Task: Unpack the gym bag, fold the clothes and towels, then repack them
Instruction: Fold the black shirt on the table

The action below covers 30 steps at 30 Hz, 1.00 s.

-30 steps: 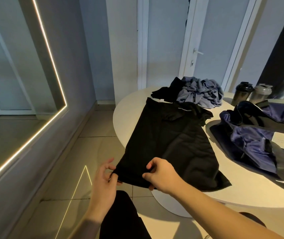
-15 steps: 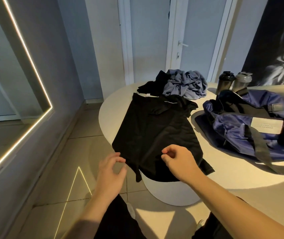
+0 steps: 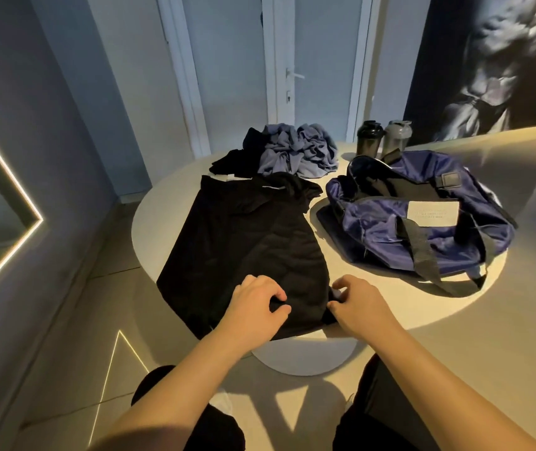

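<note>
Our left hand (image 3: 257, 304) and right hand (image 3: 354, 304) both pinch the near edge of the black cloth (image 3: 244, 242) | it runs long from us to the far side.

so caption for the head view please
Left hand and right hand pinch the near edge of a black garment on the table, bag alongside
</note>
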Tool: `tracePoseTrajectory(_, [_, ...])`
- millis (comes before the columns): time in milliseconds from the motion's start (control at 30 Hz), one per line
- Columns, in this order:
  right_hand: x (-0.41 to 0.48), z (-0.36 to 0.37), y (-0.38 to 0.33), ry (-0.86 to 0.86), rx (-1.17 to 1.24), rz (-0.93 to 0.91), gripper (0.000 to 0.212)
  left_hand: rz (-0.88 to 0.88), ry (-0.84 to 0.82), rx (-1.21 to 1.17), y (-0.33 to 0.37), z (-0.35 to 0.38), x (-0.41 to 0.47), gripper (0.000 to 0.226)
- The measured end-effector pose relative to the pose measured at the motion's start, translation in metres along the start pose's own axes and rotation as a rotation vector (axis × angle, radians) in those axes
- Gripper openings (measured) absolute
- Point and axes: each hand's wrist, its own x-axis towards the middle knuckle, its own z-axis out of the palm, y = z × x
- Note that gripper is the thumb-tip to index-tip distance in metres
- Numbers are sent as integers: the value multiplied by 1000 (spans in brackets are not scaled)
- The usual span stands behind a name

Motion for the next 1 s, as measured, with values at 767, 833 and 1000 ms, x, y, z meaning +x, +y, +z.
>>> tracePoseTrajectory(767, [35,-38,-28,-518,670,-28,24,-415,-338,-942,41,-14,51,17])
tracePoseTrajectory(833, [50,-44,-46,-417,531,-36,23,-442,-239,-930,36,-17,51,17])
tracePoseTrajectory(1000, [142,-27,-96,-137,446,-47,12,-417,-177,-809,30,-37,50,50])
